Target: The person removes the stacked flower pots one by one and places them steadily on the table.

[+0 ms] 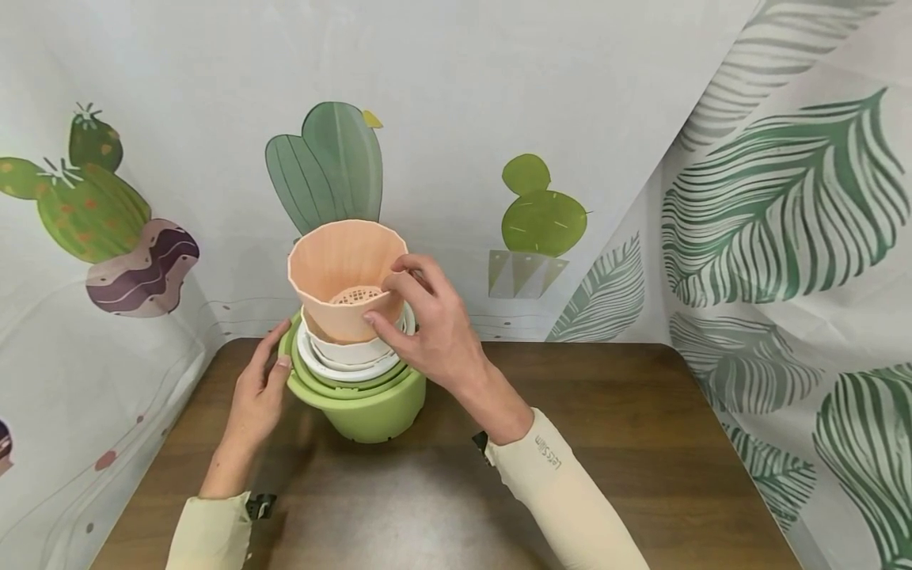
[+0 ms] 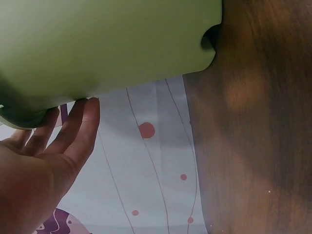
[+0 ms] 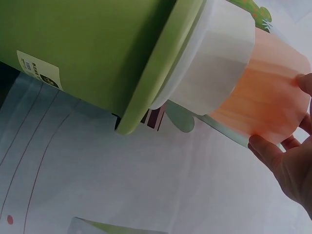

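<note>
My right hand point(image 1: 443, 332) pinches the near right rim of a peach plastic flower pot point(image 1: 335, 318), thumb outside and fingers over the edge. The peach pot has a slotted bottom and sits partly inside a white faceted pot point(image 1: 349, 351). Below these, white and green rims nest inside a large light-green pot point(image 1: 374, 408), standing upright on the table. My left hand point(image 1: 258, 398) rests against the green pot's left side, thumb at the rim. In the left wrist view, its fairly straight fingers point(image 2: 87, 124) touch the green wall.
The dark wooden table point(image 1: 584, 443) ends at a pale cloth backdrop point(image 1: 442, 119) printed with cacti and leaves, close behind the pots. A label point(image 3: 40, 69) is stuck on the green pot's side.
</note>
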Demonstrator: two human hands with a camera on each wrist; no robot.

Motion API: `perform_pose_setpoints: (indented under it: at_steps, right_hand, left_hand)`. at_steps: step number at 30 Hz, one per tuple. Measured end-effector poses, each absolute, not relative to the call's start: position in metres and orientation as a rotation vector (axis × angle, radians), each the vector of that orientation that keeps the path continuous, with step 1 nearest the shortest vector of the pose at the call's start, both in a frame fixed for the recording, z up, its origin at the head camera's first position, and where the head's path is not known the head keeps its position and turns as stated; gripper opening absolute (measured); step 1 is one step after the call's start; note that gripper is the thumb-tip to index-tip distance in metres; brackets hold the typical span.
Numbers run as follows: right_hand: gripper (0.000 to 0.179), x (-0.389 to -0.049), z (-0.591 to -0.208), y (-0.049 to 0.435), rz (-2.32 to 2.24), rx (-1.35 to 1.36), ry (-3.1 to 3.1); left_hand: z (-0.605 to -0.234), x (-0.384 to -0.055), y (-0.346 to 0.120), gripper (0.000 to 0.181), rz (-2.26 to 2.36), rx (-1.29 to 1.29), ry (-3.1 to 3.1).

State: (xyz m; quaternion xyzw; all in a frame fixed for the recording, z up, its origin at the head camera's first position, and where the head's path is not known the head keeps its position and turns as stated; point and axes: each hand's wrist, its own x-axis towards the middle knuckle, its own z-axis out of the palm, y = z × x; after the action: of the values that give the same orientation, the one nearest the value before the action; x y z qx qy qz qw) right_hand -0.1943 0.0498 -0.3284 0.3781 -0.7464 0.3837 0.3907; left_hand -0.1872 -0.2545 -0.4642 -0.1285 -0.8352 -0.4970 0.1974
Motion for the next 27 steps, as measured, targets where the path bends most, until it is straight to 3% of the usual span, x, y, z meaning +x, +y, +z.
perform_pose_setpoints:
  at_steps: [27]
  right_hand:
    - [0.025, -0.181, -0.313, 0.057, 1.048, 0.920, -1.743]
  left_hand:
    - [-0.466, -0.187, -0.253, 0.051, -1.386, -0.354, -2.331]
